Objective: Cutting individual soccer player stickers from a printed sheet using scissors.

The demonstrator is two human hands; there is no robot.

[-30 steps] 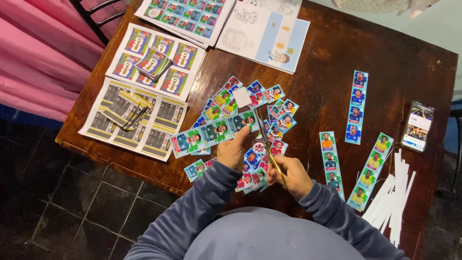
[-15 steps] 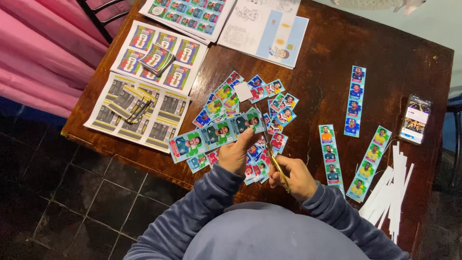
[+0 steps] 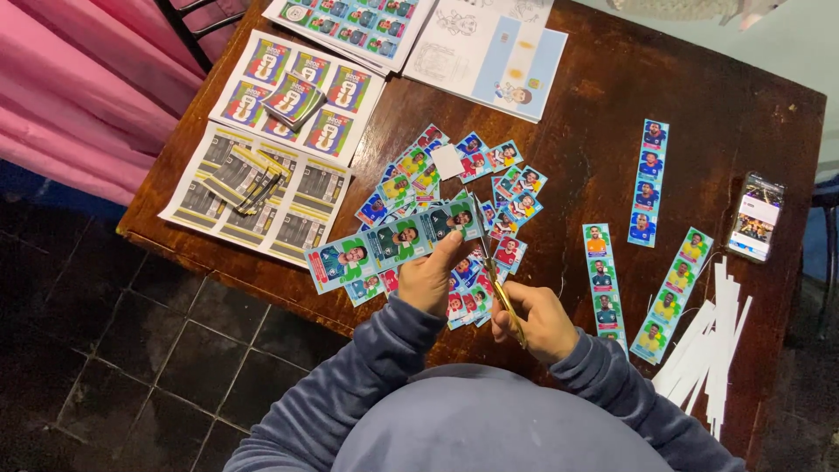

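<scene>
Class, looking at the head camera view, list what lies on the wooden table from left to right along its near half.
Grey printed sheets with a loose stack on top → strip of three cards held by the left hand → scissors in the right hand → upright card strip → slanted green card strip → white paper trimmings.

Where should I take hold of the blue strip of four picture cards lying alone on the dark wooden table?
Probably by a short end of the blue strip of four picture cards, coming from the near side. It lies flat on the dark wooden table, long and narrow, with bare wood around it, so a thumb-and-finger grip can lift that end edge.
</scene>
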